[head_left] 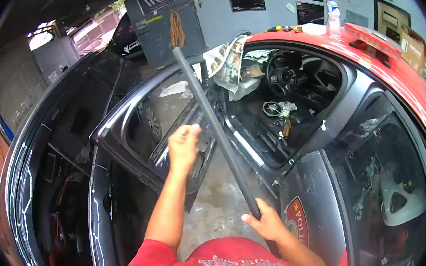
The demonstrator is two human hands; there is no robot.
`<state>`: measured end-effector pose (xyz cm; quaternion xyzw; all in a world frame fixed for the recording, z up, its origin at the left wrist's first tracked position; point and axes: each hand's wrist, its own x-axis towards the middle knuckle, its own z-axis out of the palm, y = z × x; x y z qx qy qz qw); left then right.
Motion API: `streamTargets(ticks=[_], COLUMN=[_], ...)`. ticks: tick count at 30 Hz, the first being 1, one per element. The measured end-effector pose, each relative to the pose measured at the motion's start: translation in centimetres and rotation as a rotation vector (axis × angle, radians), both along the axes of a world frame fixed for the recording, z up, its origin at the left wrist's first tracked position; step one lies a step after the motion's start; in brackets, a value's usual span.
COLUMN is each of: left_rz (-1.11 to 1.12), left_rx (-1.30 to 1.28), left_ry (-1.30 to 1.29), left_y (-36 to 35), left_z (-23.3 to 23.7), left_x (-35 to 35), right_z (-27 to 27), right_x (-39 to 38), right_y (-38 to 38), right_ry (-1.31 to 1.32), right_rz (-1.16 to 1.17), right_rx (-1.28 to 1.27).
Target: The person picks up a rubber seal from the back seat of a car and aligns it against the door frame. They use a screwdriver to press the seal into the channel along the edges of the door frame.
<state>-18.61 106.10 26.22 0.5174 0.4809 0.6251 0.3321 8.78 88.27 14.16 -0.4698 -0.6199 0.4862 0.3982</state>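
Note:
A long, straight, dark grey tube (211, 117) slants across the middle of the view, its upper end tipped to the left. Near its lower end my right hand (266, 219) is wrapped round it, the thumb lying across the front. My left hand (183, 145) is raised just left of the tube, apart from it, with its fingers curled together in a pinch. Whatever those fingers may hold is too small to make out. Behind the left hand stands the open car door (134, 115), its window frame showing the floor through it.
A car with a red roof (311, 39) stands on the right, its front doorway open onto the steering wheel (282, 75). Its rear door (311, 195) bears a police badge. A shiny black car (67, 162) is close on the left. A bottle (334, 21) stands on the roof.

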Motion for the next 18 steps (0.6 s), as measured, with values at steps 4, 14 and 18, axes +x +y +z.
streamTargets(ticks=[4, 14, 18], left_rz=[0.098, -0.039, 0.009], left_rx=[0.107, 0.121, 0.118], left_ry=[0.094, -0.111, -0.075], left_y=[0.7, 0.5, 0.6], left_z=[2.6, 6.1, 6.0], left_x=[-1.5, -0.5, -1.1], right_z=[0.7, -0.3, -1.3], right_x=[0.1, 0.8, 0.6], right_y=[-0.3, -1.1, -1.6], right_ry=[-0.022, -0.022, -0.027], right_rz=[0.041, 0.019, -0.025], right_rx=[-0.039, 0.079, 0.078])
